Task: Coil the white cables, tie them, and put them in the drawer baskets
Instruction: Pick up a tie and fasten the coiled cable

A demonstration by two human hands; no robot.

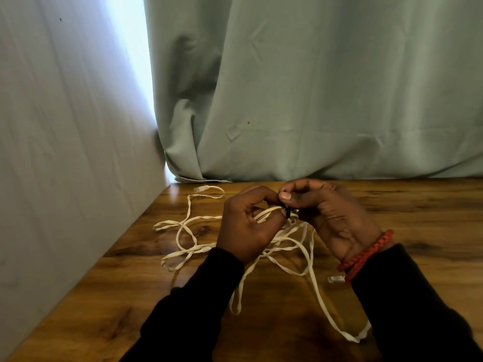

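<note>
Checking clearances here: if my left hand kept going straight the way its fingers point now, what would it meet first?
Probably the right hand: the left hand points at it, fingertips nearly meeting over the black tie. Depth is unclear.

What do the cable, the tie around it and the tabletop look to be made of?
Cable: flat white ribbon, probably soft plastic jacket, matte; it flops in loose loops. Its plug looks like clear hard plastic.
Tie: small black band between both hands, too hidden to tell the material.
Tabletop: brown wood grain with a glossy sheen; solid wood or laminate, cannot tell.
</note>
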